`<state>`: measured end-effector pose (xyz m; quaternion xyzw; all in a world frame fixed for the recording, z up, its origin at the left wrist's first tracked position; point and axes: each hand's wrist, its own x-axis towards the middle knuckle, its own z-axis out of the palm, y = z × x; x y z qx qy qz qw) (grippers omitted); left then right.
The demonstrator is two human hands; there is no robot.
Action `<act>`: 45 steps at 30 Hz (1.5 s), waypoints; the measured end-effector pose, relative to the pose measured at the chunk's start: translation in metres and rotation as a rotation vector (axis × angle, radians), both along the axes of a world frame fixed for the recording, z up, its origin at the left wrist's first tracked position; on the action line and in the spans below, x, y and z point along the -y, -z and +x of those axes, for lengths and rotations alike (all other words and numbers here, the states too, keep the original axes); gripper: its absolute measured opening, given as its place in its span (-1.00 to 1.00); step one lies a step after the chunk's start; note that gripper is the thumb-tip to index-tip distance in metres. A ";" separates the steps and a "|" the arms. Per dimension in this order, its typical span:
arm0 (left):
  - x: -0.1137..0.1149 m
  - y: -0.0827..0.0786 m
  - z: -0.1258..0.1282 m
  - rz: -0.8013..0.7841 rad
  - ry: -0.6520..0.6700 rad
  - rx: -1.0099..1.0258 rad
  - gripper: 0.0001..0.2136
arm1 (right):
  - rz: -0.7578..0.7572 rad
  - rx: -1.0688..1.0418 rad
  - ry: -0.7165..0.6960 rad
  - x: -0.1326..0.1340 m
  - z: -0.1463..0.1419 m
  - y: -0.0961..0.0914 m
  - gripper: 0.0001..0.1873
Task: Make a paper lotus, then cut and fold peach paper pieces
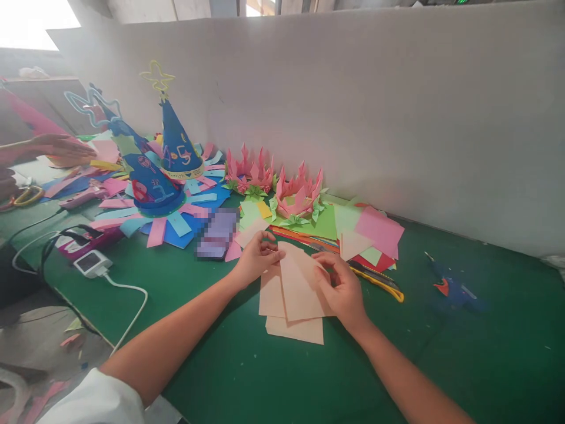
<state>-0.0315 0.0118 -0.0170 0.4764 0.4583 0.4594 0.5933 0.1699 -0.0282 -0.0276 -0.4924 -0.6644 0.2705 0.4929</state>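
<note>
- Left hand and right hand: pinching a peach sheet, frame centre.
- Green table: stretching toward lower right, its edge crossing lower left.

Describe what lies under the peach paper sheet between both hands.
More peach paper sheets, on the green tabletop; what the held sheet covers of them cannot be seen.
</note>
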 end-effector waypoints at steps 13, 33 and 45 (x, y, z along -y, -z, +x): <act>0.005 -0.008 0.002 -0.011 0.042 0.022 -0.60 | 0.076 0.421 -0.304 0.007 0.000 -0.008 -0.75; 0.013 -0.008 0.011 -0.044 0.113 0.000 -0.53 | -0.767 -0.362 -0.459 -0.009 0.004 -0.022 -0.59; 0.015 -0.011 0.012 -0.076 0.182 -0.047 -0.56 | -0.690 -0.232 -0.299 -0.005 -0.005 -0.019 -0.66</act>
